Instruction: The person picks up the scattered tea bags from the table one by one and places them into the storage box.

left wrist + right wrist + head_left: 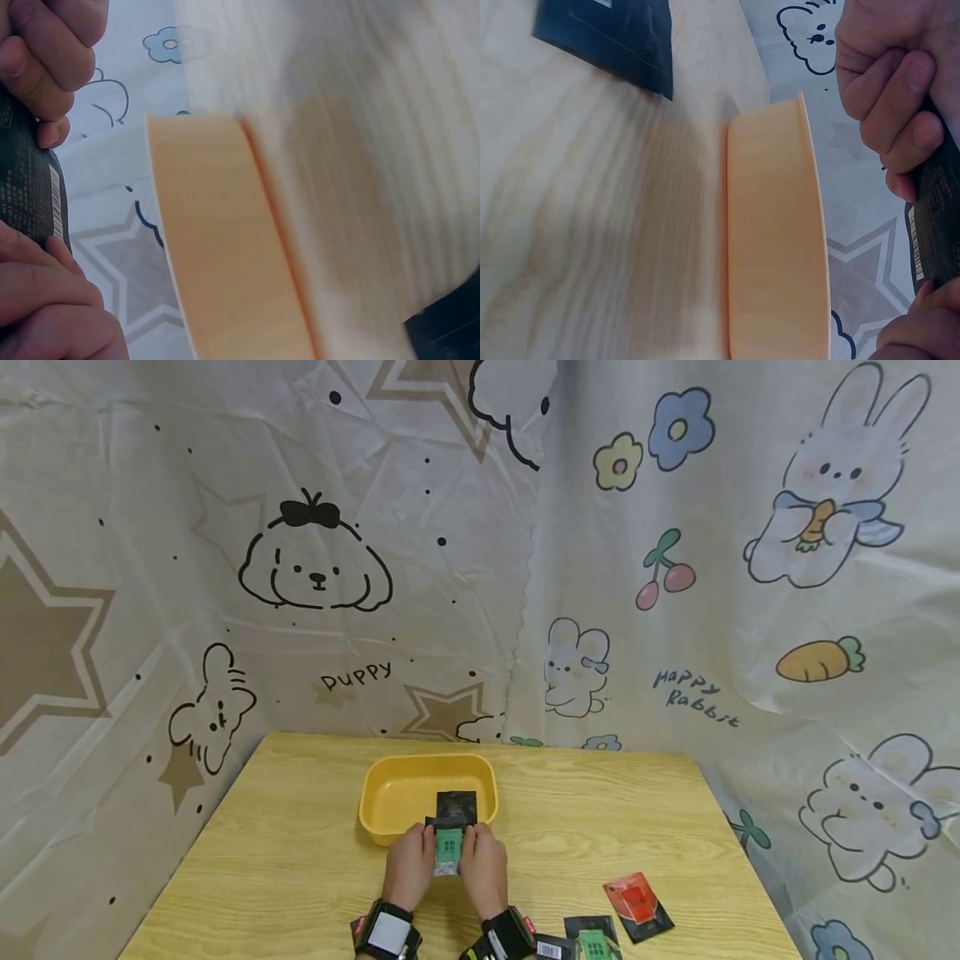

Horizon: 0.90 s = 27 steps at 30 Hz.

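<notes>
Both hands are close together over the near rim of a yellow plastic bin point(390, 835). Between them is a small black packet with a green label point(448, 846). My left hand point(409, 862) pinches its left edge, while my right hand point(483, 867) pinches the right edge. In the wrist views the packet's dark printed back point(26, 176) shows, with a barcode along one side; fingers curl behind it. Another black packet point(457, 805) shows just beyond the held one, inside the bin's near right part.
To the right on the wooden table point(600, 827) lie a red-and-black packet point(637, 906), a packet with a green label point(594, 941) and a dark one with a barcode point(551, 948). A dark packet point(615, 41) also shows in the right wrist view. A patterned curtain point(450, 568) hangs behind.
</notes>
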Each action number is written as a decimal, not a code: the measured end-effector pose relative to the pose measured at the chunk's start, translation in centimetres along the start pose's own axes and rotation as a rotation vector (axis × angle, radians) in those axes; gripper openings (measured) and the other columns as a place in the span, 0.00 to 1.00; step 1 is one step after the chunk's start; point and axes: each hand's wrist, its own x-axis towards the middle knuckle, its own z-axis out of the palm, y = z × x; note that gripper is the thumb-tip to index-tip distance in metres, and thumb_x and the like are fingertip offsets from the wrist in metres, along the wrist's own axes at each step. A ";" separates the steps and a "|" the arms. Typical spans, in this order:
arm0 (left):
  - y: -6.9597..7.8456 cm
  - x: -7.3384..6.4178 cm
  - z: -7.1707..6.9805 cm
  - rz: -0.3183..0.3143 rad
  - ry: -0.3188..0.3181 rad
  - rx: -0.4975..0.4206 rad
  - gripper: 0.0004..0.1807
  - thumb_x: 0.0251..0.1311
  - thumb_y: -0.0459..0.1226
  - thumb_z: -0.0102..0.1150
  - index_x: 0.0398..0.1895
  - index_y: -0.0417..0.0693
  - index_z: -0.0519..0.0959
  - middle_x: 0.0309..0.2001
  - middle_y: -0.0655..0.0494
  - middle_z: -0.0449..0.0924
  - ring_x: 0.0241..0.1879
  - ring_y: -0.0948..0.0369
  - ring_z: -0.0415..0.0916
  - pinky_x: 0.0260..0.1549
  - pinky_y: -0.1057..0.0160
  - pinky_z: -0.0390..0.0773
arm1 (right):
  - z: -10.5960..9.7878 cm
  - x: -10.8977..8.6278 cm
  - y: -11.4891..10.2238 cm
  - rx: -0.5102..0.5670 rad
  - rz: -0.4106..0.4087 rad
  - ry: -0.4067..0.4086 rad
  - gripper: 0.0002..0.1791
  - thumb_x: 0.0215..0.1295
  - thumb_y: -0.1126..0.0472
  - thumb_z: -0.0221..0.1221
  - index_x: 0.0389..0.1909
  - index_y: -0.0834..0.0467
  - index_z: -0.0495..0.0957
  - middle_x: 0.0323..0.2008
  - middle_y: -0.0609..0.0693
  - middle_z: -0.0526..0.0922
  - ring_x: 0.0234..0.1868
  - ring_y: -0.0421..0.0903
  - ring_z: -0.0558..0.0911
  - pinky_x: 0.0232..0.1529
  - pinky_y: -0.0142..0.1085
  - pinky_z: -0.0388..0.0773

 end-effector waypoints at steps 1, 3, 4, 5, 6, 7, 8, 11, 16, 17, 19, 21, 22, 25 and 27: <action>0.0 0.1 0.0 0.005 0.003 -0.004 0.14 0.71 0.33 0.49 0.24 0.42 0.72 0.17 0.59 0.61 0.16 0.64 0.60 0.15 0.65 0.59 | 0.1 0.2 0.0 0.002 0.001 -0.003 0.17 0.72 0.65 0.52 0.20 0.56 0.68 0.13 0.42 0.60 0.13 0.37 0.61 0.15 0.31 0.56; 0.0 0.5 -0.1 0.020 0.015 -0.002 0.14 0.70 0.33 0.49 0.23 0.42 0.72 0.17 0.59 0.62 0.16 0.64 0.60 0.15 0.65 0.59 | 0.2 0.5 -0.1 0.010 0.002 -0.005 0.17 0.73 0.65 0.51 0.20 0.56 0.67 0.13 0.42 0.60 0.13 0.36 0.60 0.15 0.30 0.56; 0.0 0.7 -0.1 0.026 0.021 -0.001 0.14 0.70 0.32 0.49 0.23 0.42 0.72 0.16 0.59 0.62 0.16 0.64 0.60 0.15 0.65 0.59 | 0.2 0.7 -0.1 0.014 0.006 -0.008 0.17 0.73 0.64 0.51 0.20 0.56 0.67 0.13 0.42 0.60 0.13 0.36 0.60 0.15 0.30 0.55; 0.0 0.9 -0.2 0.033 0.024 0.000 0.14 0.70 0.32 0.49 0.23 0.42 0.72 0.16 0.58 0.62 0.16 0.64 0.61 0.15 0.65 0.59 | 0.3 0.9 -0.2 0.018 0.009 -0.011 0.17 0.73 0.64 0.51 0.20 0.56 0.67 0.13 0.42 0.60 0.13 0.37 0.61 0.15 0.30 0.55; 0.0 1.1 -0.2 0.037 0.027 0.001 0.14 0.70 0.32 0.49 0.23 0.41 0.72 0.16 0.58 0.63 0.16 0.64 0.61 0.15 0.65 0.59 | 0.4 1.0 -0.2 0.017 0.010 -0.012 0.17 0.73 0.64 0.51 0.20 0.56 0.67 0.13 0.42 0.60 0.13 0.37 0.61 0.15 0.30 0.55; -0.1 1.4 -0.2 0.042 0.031 0.003 0.15 0.70 0.32 0.49 0.23 0.41 0.72 0.16 0.58 0.63 0.16 0.64 0.61 0.15 0.65 0.59 | 0.5 1.2 -0.2 0.017 0.011 -0.014 0.17 0.73 0.64 0.51 0.21 0.56 0.67 0.13 0.42 0.60 0.13 0.37 0.61 0.14 0.30 0.55; -0.1 1.6 -0.2 0.045 0.033 0.005 0.15 0.70 0.32 0.49 0.22 0.41 0.72 0.16 0.58 0.63 0.16 0.63 0.61 0.15 0.65 0.60 | 0.6 1.5 -0.3 0.015 0.006 -0.013 0.17 0.73 0.64 0.51 0.21 0.56 0.68 0.13 0.42 0.60 0.13 0.37 0.61 0.15 0.31 0.55; -0.2 2.3 -0.2 0.054 0.044 0.010 0.15 0.70 0.33 0.49 0.22 0.41 0.72 0.16 0.57 0.64 0.15 0.63 0.61 0.14 0.65 0.60 | 0.8 2.1 -0.3 -0.006 -0.015 -0.006 0.16 0.73 0.63 0.51 0.21 0.57 0.69 0.13 0.43 0.62 0.13 0.37 0.62 0.14 0.31 0.56; -0.3 3.3 0.1 0.067 0.073 0.055 0.15 0.69 0.33 0.51 0.21 0.41 0.72 0.15 0.56 0.64 0.15 0.62 0.62 0.14 0.64 0.60 | 1.3 3.1 -0.2 -0.047 -0.036 0.014 0.15 0.72 0.64 0.52 0.22 0.57 0.70 0.14 0.44 0.64 0.14 0.38 0.66 0.14 0.32 0.58; -0.3 3.5 0.2 0.062 0.072 0.064 0.15 0.69 0.33 0.51 0.21 0.41 0.72 0.15 0.56 0.64 0.15 0.61 0.62 0.14 0.63 0.60 | 1.3 3.3 -0.2 -0.052 -0.036 0.016 0.15 0.72 0.64 0.52 0.21 0.58 0.69 0.14 0.44 0.64 0.14 0.39 0.66 0.14 0.32 0.58; -0.2 3.9 0.2 0.057 0.064 0.074 0.15 0.69 0.34 0.51 0.21 0.41 0.72 0.15 0.56 0.64 0.15 0.61 0.63 0.14 0.63 0.60 | 1.4 3.7 -0.3 -0.068 -0.037 0.017 0.15 0.72 0.64 0.52 0.22 0.58 0.70 0.14 0.45 0.65 0.14 0.39 0.67 0.14 0.33 0.59; -0.3 4.3 0.2 0.050 0.056 0.086 0.16 0.70 0.35 0.50 0.21 0.41 0.72 0.15 0.56 0.64 0.15 0.61 0.63 0.14 0.62 0.60 | 1.6 4.1 -0.3 -0.085 -0.045 0.017 0.15 0.72 0.63 0.52 0.22 0.58 0.70 0.13 0.45 0.65 0.14 0.40 0.67 0.15 0.33 0.59; -0.3 4.5 0.2 0.046 0.054 0.091 0.16 0.70 0.35 0.50 0.21 0.41 0.72 0.15 0.56 0.64 0.15 0.60 0.63 0.14 0.62 0.60 | 1.7 4.3 -0.3 -0.087 -0.048 0.011 0.15 0.72 0.63 0.51 0.23 0.58 0.71 0.13 0.45 0.65 0.14 0.40 0.67 0.15 0.33 0.59; -0.5 5.1 0.3 0.051 0.055 0.108 0.17 0.71 0.35 0.50 0.21 0.41 0.72 0.15 0.55 0.64 0.15 0.60 0.63 0.14 0.62 0.60 | 1.9 4.8 -0.3 -0.111 -0.058 0.004 0.14 0.73 0.62 0.51 0.24 0.59 0.71 0.13 0.45 0.65 0.13 0.40 0.66 0.14 0.33 0.59; -0.6 5.5 0.4 0.047 0.055 0.114 0.16 0.71 0.35 0.50 0.21 0.41 0.72 0.16 0.54 0.65 0.15 0.60 0.64 0.15 0.62 0.60 | 2.0 5.1 -0.3 -0.124 -0.052 0.001 0.14 0.73 0.62 0.51 0.26 0.59 0.72 0.13 0.46 0.65 0.12 0.40 0.66 0.14 0.33 0.59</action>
